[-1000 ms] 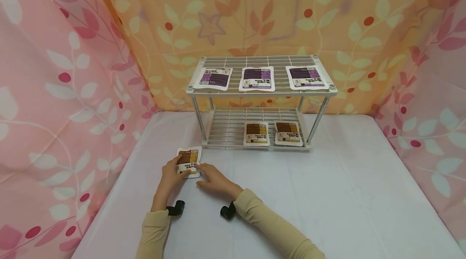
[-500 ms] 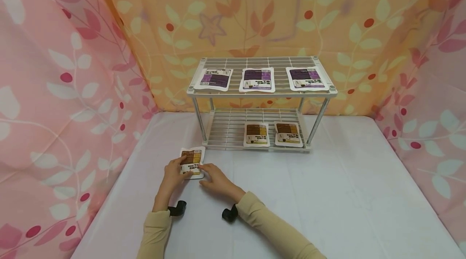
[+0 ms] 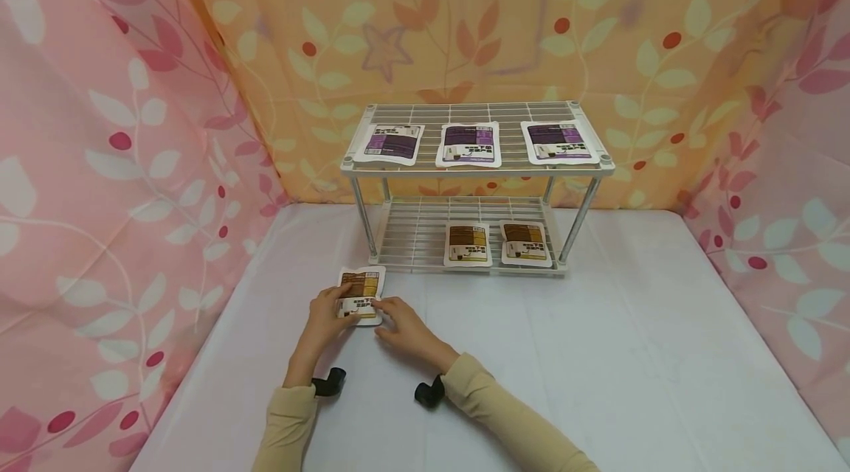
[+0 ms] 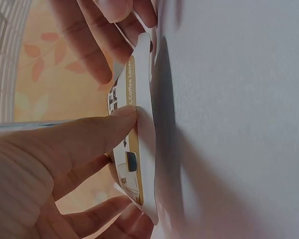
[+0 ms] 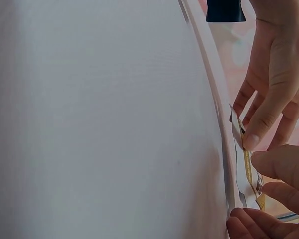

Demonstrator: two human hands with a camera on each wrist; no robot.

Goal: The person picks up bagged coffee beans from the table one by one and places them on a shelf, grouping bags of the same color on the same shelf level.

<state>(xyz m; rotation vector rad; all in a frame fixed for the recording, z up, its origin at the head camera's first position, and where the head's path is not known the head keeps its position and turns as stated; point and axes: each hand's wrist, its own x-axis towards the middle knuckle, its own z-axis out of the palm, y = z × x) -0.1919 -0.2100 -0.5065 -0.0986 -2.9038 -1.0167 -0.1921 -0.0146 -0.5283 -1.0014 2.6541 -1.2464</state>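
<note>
A flat white-edged coffee packet point(image 3: 359, 301) with a brown and yellow label lies low over the white table, just in front of the rack's left corner. My left hand point(image 3: 327, 316) holds its left side, thumb across the front of the printed face and fingers around the far edge. Opposite, my right hand point(image 3: 408, 332) touches the packet's right edge with loosely bent fingers, its thumb held apart near the front corner. In the left wrist view, the packet point(image 4: 134, 134) appears edge-on, with a shadow beside it along the cloth.
A white two-tier wire rack point(image 3: 478, 172) stands at the back. Three purple-labelled packets point(image 3: 468, 144) lie on its top tier. On the lower tier, two brown-labelled packets point(image 3: 468, 245) sit toward the right. Flowered curtains point(image 3: 425, 22) enclose the table point(image 3: 598, 354).
Both hands have moved slightly to the right together, and the coffee packet has shifted right with them, toward the rack's front left corner. The packets on the rack have stayed put.
</note>
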